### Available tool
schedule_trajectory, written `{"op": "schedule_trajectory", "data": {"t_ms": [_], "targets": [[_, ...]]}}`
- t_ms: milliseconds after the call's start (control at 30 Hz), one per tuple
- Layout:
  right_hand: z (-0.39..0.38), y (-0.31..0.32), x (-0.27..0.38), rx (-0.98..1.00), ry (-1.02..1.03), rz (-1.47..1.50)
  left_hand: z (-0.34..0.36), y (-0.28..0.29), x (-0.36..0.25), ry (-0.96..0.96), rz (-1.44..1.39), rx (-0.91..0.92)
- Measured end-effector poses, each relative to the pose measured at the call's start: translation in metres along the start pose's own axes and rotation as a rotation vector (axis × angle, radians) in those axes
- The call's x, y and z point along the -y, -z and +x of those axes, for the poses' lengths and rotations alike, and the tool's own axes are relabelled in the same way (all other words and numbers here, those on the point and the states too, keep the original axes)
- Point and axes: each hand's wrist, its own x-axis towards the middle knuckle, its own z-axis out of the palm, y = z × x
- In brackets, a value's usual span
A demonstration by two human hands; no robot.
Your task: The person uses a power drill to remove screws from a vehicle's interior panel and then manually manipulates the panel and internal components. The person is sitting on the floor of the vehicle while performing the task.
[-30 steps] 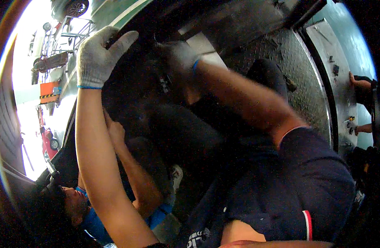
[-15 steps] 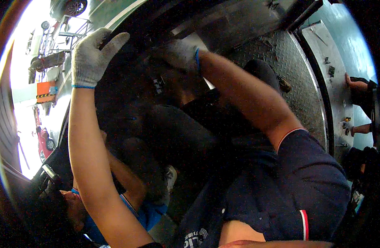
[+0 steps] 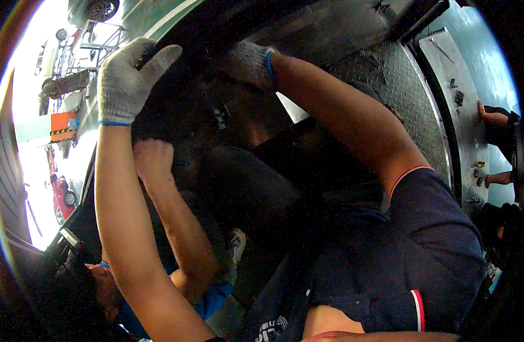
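Observation:
My left hand, in a pale knitted glove with a blue cuff, grips the edge of a large dark panel, its thumb lying across the near side. What the panel belongs to is lost in shadow. My right hand, gloved alike, reaches into the dark space to the right. Its fingers are hidden there, and anything in them cannot be made out. Below my left hand, a co-worker's bare hand is raised with the fingers folded.
The co-worker in blue crouches at lower left, under my left arm. A tread-plate floor lies at right, beside a metal ledge with small parts. Another person's hand rests there. A wheeled metal frame stands at upper left.
My right hand has moved slightly up and left, and its forearm has risen. The co-worker's bare hand has come up into view below my left hand, which stays in place.

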Motion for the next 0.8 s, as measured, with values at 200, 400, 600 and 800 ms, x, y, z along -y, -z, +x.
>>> {"op": "schedule_trajectory", "data": {"t_ms": [200, 400, 600, 800], "targets": [[0.006, -0.01, -0.056, -0.112, 0.199, -0.395, 0.0, -0.002, -0.004, 0.005, -0.064, 0.003], [-0.024, -0.09, -0.025, -0.404, -0.113, 0.335, -0.004, 0.003, 0.001, -0.021, -0.067, -0.017], [0.041, -0.172, 0.032, -0.921, -0.343, 0.742, 0.007, -0.004, -0.009, -0.033, 0.025, -0.012], [-0.026, -0.095, 0.014, -0.356, -0.333, 0.635, -0.002, -0.01, -0.003, -0.018, 0.02, -0.044]]}}
